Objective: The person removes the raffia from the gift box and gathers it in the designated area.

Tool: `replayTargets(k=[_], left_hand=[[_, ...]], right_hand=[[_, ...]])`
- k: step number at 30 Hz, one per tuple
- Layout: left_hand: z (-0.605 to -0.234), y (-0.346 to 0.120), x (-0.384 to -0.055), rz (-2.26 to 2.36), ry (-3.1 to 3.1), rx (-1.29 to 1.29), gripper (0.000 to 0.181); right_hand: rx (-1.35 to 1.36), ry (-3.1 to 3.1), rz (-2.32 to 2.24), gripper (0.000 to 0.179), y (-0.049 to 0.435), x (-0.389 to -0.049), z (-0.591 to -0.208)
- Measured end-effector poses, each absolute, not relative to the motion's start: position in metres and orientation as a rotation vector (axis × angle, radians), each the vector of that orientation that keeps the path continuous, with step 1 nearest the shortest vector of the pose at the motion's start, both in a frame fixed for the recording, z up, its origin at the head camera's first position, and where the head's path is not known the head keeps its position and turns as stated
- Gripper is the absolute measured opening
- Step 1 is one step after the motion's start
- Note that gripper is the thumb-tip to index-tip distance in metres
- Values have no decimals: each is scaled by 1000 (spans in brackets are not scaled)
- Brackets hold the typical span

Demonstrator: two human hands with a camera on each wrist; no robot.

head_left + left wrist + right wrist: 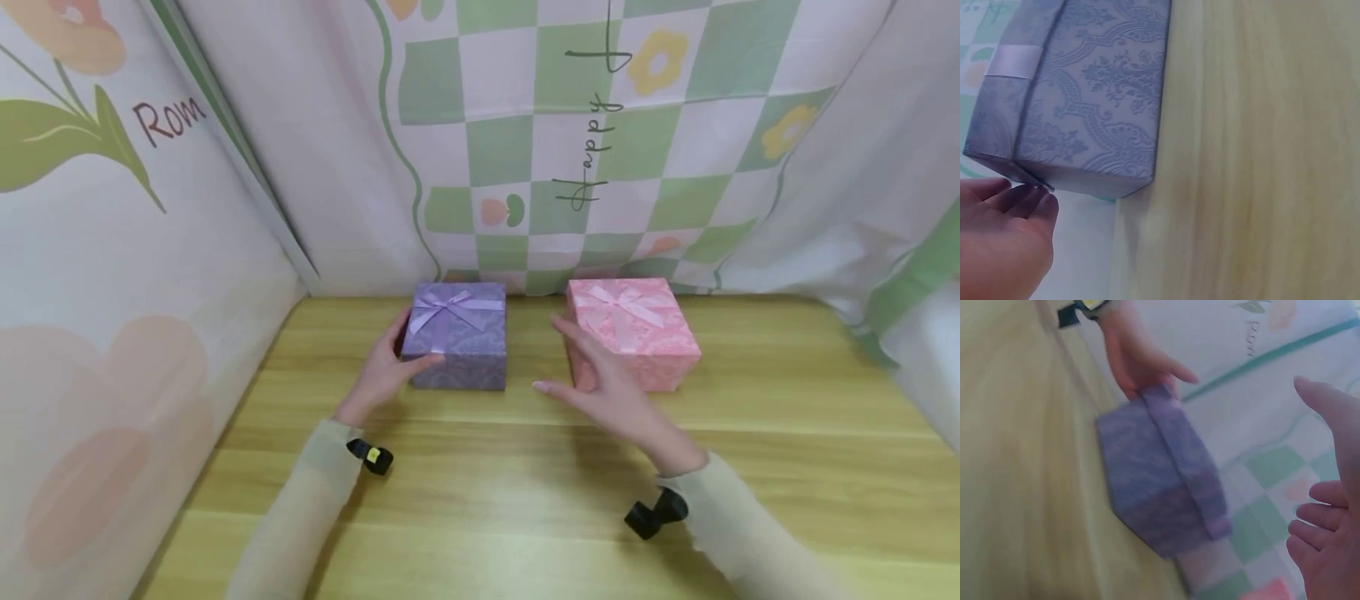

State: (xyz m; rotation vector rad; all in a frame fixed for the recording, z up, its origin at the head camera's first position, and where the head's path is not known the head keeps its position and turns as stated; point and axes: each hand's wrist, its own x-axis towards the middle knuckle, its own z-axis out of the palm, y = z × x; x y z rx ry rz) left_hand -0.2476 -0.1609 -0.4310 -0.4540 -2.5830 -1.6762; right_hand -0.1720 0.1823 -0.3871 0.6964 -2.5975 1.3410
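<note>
A purple gift box (468, 371) with a lid and a pale ribbon bow stands on the wooden table in the head view. My left hand (382, 375) is at its left side, the thumb held out in front. In the left wrist view, the fingertips of that hand (1007, 234) meet the edge of the lid, slightly bent. To the right stands a pink gift box (648, 371) with a matching bow. My right hand (618, 400) hovers in front of its left part, holding nothing, thumb and fingers spread. The right wrist view shows that palm (1329, 544) facing the purple box.
Behind both boxes hangs a checkered curtain (498, 150) with flowers and writing. A white printed cloth (97, 275) borders the wooden table (480, 492) on the left. Each wrist carries a small black device (372, 457).
</note>
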Motion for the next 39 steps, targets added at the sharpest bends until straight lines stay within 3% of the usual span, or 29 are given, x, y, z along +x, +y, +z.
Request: replayTargets(k=[17,29,39], left_hand=[[-442,-159,-254,-1707,-2526,-455,107],[-440,-160,-257,-1673,-2534,-391,107],[-444,-159,-257,-1742,-2514,-366,111]], right_hand=[[393,-2620,1714,119,102,-225,-430],[449,-2443,1858,112,90,-233,-438],[302,-2326,1946,106,83,-235,-443]])
